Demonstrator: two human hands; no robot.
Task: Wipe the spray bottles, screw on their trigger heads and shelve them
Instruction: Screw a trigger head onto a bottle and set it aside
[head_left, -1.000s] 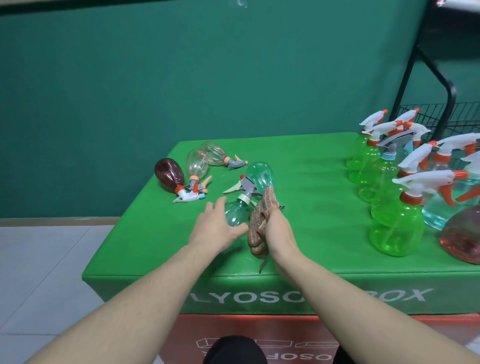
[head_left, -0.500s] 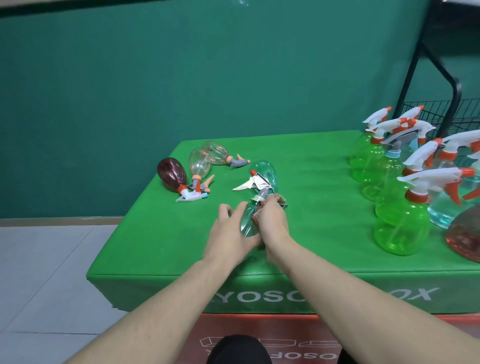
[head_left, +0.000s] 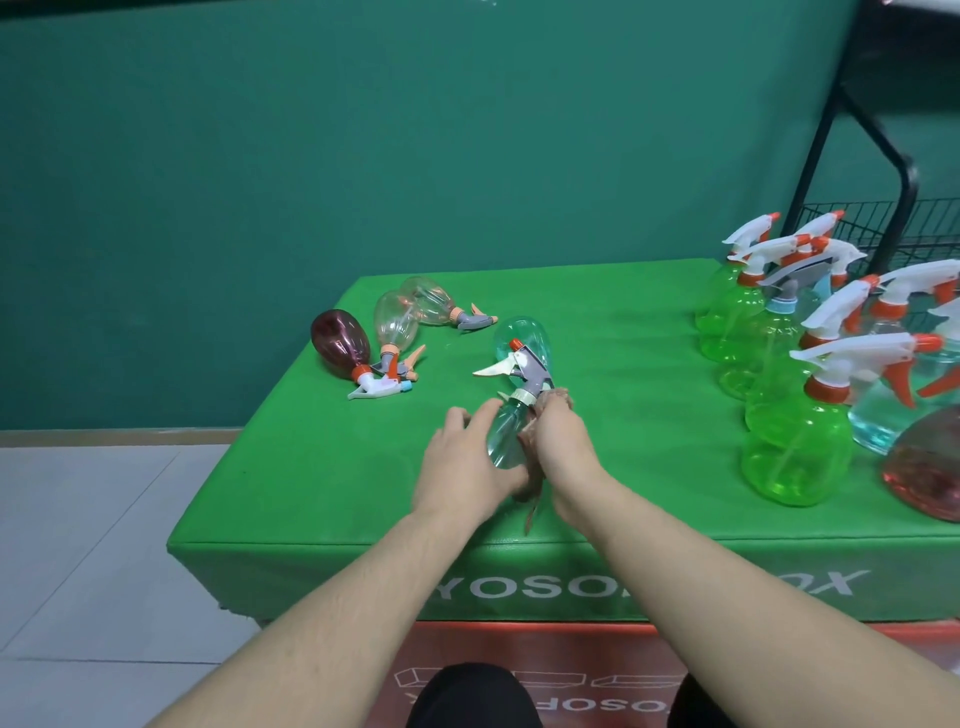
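Observation:
A teal spray bottle (head_left: 506, 434) with a grey and white trigger head (head_left: 525, 370) is tilted just above the green table (head_left: 322, 467). My left hand (head_left: 462, 465) cups its body from the left. My right hand (head_left: 558, 441) holds a brown cloth (head_left: 556, 399) against the bottle's right side. A second teal bottle (head_left: 535, 338) lies behind it. A dark red bottle (head_left: 340, 345) and two clear bottles (head_left: 397, 325) lie at the table's back left.
Several upright green, blue and red bottles with white and orange trigger heads (head_left: 795, 447) crowd the table's right side. A black wire shelf rack (head_left: 883, 228) stands behind them. A green wall is at the back and a tiled floor (head_left: 78, 545) at the left.
The teal bottle has been taken up between both hands and tilted with its head away from me. The cloth, once hanging from my right hand, now presses against the bottle.

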